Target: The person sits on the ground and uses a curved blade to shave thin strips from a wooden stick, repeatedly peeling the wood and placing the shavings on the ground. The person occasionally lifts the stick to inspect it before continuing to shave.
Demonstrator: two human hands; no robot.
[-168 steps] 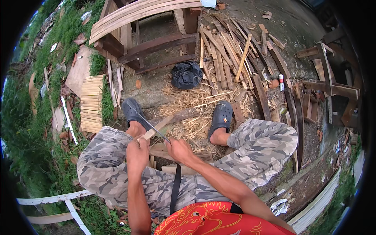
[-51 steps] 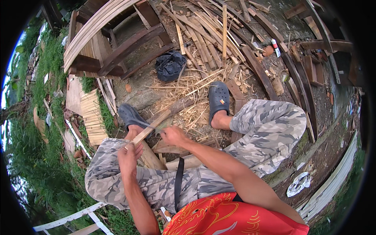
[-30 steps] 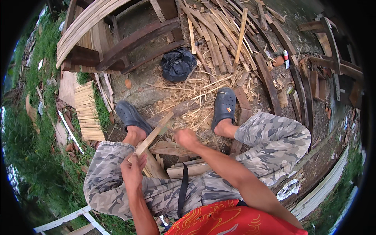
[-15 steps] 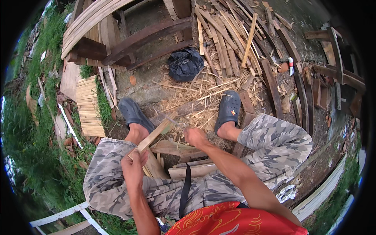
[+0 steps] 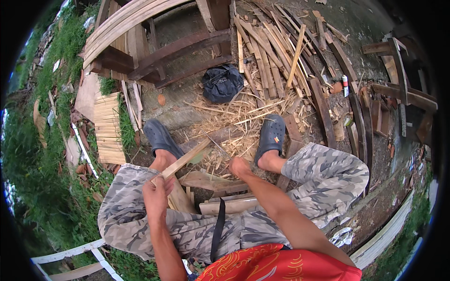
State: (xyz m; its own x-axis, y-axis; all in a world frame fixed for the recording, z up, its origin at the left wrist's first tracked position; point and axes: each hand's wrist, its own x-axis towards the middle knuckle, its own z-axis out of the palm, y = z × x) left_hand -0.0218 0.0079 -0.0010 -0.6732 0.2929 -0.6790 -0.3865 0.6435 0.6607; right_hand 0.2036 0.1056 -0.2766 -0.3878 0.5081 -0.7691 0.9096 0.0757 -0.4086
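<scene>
Outdoors, shavings (image 5: 219, 114) litter ground (image 5: 176, 105); left hand (image 5: 157, 194) holds wood strip (image 5: 186, 158).

Head-worn fisheye, looking down over the lap (image 5: 241, 227), facing ground (image 5: 172, 107) ahead, left hand (image 5: 156, 191), right hand (image 5: 240, 167) close below

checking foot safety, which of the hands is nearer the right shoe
Right. The right hand is just left of the right shoe, by its heel; the left hand is farther left and lower in the picture.
</scene>
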